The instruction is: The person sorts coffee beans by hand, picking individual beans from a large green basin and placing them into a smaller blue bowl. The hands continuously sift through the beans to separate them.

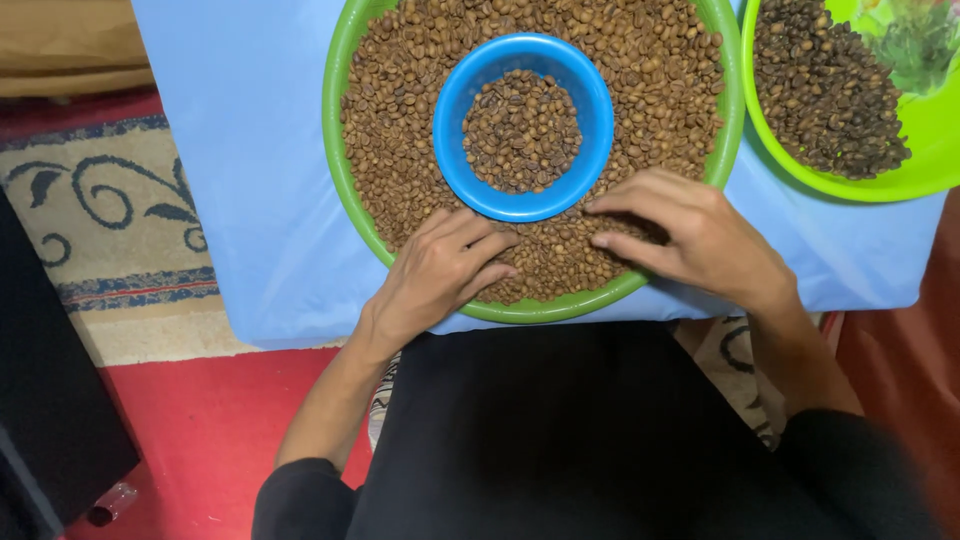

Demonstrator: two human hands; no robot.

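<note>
Head view, looking straight down at a seated person's lap and a low surface covered in a pale blue sheet (250, 180).

A large green basin (335, 150) fills the centre, spread with a layer of light brown coffee beans (400, 150). Sitting on the beans in the middle is a small blue bowl (595, 110) holding a modest heap of similar beans, its floor covered but well short of the rim. By that showing the sorting looks only partly done — most beans lie in the basin.

Both hands rest on the beans near the basin's 6 o'clock edge. The left hand (440, 275), at about 7 o'clock, lies flat with fingers loosely spread, palm down, grasping nothing visible. The right hand (690, 235), at about 5 o'clock, has fingers extended and slightly apart, tips on the beans just beside the blue bowl; whether a bean is pinched underneath cannot be told.

At 2 o'clock, partly out of view, a second green basin (920, 140) holds darker beans (825, 90) — touching or nearly touching the first. A patterned rug (110, 220) and red floor (200, 430) lie at 9 o'clock. Nothing blocks the hands.
</note>
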